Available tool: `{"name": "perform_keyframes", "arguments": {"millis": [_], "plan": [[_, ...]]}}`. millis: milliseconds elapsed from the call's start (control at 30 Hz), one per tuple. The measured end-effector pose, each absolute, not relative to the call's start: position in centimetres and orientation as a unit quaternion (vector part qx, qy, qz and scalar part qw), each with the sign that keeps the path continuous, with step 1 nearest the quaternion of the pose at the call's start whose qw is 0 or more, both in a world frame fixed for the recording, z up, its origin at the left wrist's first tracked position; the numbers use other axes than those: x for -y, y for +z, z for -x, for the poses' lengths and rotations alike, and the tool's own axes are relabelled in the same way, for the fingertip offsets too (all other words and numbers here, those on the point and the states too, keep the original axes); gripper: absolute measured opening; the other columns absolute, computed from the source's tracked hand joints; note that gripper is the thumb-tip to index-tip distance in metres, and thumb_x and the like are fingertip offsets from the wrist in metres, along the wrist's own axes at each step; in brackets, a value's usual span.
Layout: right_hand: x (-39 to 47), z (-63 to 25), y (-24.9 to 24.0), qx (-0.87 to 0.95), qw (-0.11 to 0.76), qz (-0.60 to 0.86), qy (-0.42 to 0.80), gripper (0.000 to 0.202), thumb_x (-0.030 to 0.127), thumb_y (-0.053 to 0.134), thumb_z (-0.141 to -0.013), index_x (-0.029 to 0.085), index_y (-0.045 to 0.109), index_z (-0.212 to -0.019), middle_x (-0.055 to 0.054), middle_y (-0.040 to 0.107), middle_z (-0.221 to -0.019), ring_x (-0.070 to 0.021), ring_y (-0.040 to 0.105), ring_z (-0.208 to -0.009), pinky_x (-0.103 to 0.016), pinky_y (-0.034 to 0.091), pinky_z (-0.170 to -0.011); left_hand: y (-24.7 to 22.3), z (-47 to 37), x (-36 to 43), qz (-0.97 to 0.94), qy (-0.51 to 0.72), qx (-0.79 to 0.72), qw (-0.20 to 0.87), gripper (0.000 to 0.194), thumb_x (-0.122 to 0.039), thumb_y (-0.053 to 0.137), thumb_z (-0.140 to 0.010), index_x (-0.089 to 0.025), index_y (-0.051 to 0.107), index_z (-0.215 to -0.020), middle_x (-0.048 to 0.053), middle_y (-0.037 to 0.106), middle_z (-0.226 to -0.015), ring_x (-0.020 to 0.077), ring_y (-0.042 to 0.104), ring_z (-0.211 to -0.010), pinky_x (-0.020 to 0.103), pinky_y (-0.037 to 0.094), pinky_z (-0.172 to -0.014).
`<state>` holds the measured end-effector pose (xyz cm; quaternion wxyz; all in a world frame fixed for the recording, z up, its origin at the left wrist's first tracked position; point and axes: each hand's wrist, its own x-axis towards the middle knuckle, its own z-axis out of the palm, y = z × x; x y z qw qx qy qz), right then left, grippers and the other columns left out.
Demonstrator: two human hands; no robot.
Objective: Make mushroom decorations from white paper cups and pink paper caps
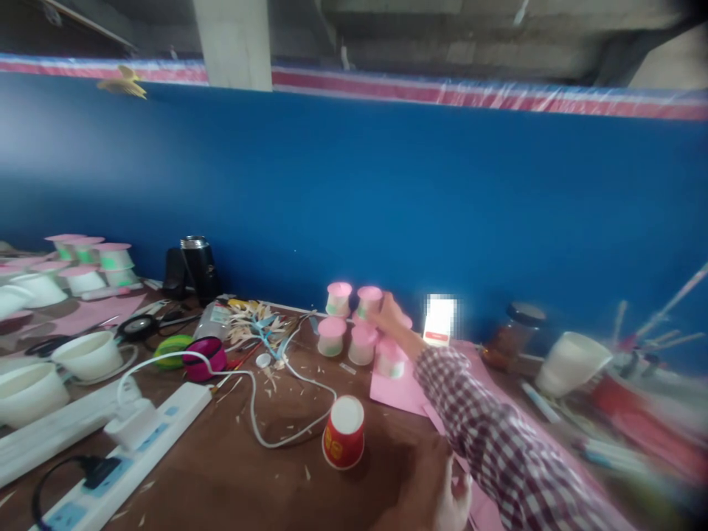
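My right hand point(394, 323), in a checked sleeve, reaches to a cluster of small white cups with pink round tops near the blue wall. Its fingers close around the side of an upper pink-topped cup point(369, 302). Next to that one stands another upper cup point(339, 301), with lower cups point(332, 338) in front. My left hand point(423, 483) is low in the view and smeared by motion; its fingers are not clear. Just left of it, a red paper cup point(344, 435) stands upside down on the brown table.
Pink paper point(401, 387) lies under the right arm. A phone point(439, 321) leans at the wall, near a jar point(512, 335) and a white cup point(572, 365). On the left are a power strip point(160, 428), a white cable point(254, 413), a black flask point(200, 269) and more pink-topped cups point(113, 258).
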<state>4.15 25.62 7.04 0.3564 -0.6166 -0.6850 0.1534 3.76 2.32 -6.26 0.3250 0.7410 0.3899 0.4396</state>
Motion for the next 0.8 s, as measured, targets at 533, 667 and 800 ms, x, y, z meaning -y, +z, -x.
{"name": "perform_keyframes", "arguments": {"millis": [533,667,800], "plan": [[-25.1,-4.5,7.7,0.686,0.331,0.628,0.159,0.077,0.032,0.069,-0.069,0.01,0.036,-0.134,-0.021,0.058,-0.122,-0.0328,0.057,-0.112,-0.041,0.047,-0.087,-4.0,-3.0,-1.7,-0.771,0.397,-0.431,0.25,0.025,-0.023,0.056,-0.079,-0.022,0.057,-0.104,0.009,0.064,-0.094,0.0232,0.06,-0.089,0.035,0.052,-0.082],[-24.6,-5.4,7.9,0.695,0.327,0.616,0.172,0.086,0.028,0.073,-0.066,0.009,0.031,-0.139,-0.022,0.055,-0.127,-0.0323,0.056,-0.116,-0.041,0.046,-0.092,-2.4,-2.6,-1.5,-0.77,0.376,-0.417,0.304,0.032,-0.019,0.053,-0.08,-0.022,0.053,-0.111,0.009,0.062,-0.102,0.023,0.059,-0.095,0.036,0.05,-0.086],[-23.5,-7.5,8.2,0.708,0.327,0.596,0.191,0.088,0.029,0.072,-0.069,0.009,0.026,-0.142,-0.022,0.055,-0.128,-0.0265,0.061,-0.107,-0.037,0.051,-0.086,-1.3,-2.2,-1.4,-0.751,0.347,-0.426,0.366,0.046,-0.02,0.052,-0.081,-0.02,0.047,-0.126,0.01,0.06,-0.108,0.0245,0.057,-0.102,0.04,0.047,-0.092]]}}
